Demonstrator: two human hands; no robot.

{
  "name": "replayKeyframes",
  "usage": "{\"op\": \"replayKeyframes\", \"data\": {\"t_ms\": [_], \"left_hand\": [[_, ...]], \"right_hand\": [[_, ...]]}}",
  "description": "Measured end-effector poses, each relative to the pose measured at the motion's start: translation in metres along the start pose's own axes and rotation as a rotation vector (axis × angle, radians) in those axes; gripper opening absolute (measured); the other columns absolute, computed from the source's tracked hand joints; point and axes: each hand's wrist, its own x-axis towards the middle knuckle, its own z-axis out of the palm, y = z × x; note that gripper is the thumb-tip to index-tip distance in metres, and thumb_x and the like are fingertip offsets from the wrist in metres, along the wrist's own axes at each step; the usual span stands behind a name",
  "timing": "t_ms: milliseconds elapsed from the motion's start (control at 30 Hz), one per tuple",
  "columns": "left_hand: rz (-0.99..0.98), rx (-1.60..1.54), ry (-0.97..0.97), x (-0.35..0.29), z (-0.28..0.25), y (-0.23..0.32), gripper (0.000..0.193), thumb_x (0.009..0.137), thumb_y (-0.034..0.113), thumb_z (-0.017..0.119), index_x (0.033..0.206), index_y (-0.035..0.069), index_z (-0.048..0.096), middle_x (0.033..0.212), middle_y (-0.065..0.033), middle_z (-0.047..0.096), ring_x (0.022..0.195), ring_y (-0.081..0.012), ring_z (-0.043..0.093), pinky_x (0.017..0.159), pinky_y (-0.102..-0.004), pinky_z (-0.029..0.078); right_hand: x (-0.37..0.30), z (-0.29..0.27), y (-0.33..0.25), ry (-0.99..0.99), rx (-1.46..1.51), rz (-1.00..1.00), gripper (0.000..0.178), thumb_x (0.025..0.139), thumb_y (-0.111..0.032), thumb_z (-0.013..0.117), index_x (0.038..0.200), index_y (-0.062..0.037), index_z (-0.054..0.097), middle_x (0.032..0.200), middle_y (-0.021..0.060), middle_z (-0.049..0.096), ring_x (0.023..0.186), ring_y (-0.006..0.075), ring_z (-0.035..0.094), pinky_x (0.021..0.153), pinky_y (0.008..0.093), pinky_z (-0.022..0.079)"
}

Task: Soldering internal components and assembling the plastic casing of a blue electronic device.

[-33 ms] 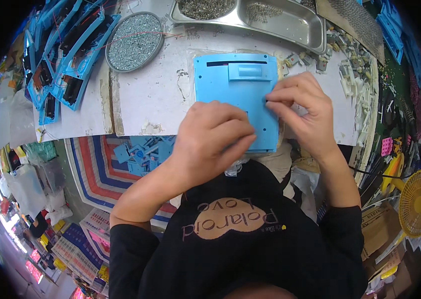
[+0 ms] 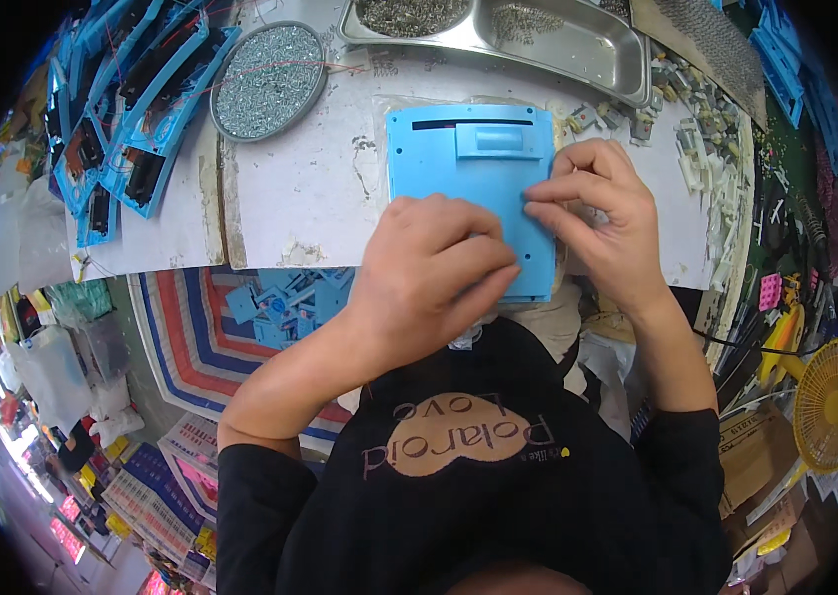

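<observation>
A flat light-blue plastic panel (image 2: 468, 164) with a slot and a raised rectangular tab near its far edge lies on the white worktable (image 2: 290, 198). My left hand (image 2: 429, 273) rests on the panel's near left part with its fingers curled, holding it down. At the panel's right edge my right hand (image 2: 592, 213) pinches with thumb and fingertips pressed together. Whether something small sits between those fingertips is hidden.
A round tin of screws (image 2: 268, 79) and a steel tray (image 2: 558, 40) of small metal parts stand at the back. Blue housings (image 2: 126, 119) are stacked at the left and small grey parts (image 2: 696, 139) lie at the right. A yellow fan (image 2: 830, 402) stands lower right.
</observation>
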Motion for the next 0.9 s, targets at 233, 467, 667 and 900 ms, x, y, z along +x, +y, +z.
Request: {"op": "replayKeyframes", "data": {"t_ms": [233,467,667,900], "left_hand": [[0.131,0.192,-0.08,0.009,0.019,-0.004,0.021,0.075,0.011,0.084,0.092,0.011,0.07,0.095,-0.0015,0.062,0.079,-0.0214,0.06,0.073,-0.0382,0.041],[0.22,0.298,-0.108,0.002,0.021,-0.006,0.027,0.074,0.015,0.084,0.098,0.011,0.072,0.094,-0.0013,0.062,0.076,-0.0189,0.057,0.072,-0.0369,0.041],[0.164,0.304,-0.028,-0.003,0.013,-0.002,0.028,0.076,0.016,0.083,0.103,0.011,0.074,0.097,-0.0014,0.064,0.075,-0.0183,0.058,0.075,-0.034,0.041],[-0.172,0.56,0.433,0.011,-0.078,-0.081,0.01,0.084,0.01,0.081,0.093,0.004,0.078,0.094,-0.0064,0.074,0.08,-0.0176,0.065,0.069,-0.0292,0.047]], "right_hand": [[0.001,0.0,0.005,-0.093,0.327,0.344,0.023,0.078,-0.006,0.084,0.1,-0.0069,0.082,0.086,-0.0016,0.054,0.078,0.0099,0.048,0.067,0.0253,0.038],[0.0,-0.001,0.013,-0.121,0.339,0.283,0.033,0.077,-0.009,0.085,0.109,-0.0083,0.08,0.086,-0.0032,0.054,0.075,0.0092,0.042,0.068,0.0253,0.037],[0.002,-0.015,0.011,-0.101,0.271,0.242,0.035,0.078,-0.01,0.085,0.111,-0.0075,0.078,0.087,-0.0035,0.054,0.078,0.009,0.044,0.07,0.0253,0.038],[0.07,-0.07,0.018,0.694,0.146,-0.085,0.028,0.095,-0.01,0.071,0.119,0.0054,0.068,0.091,-0.0007,0.061,0.088,0.009,0.061,0.093,0.031,0.051]]}}
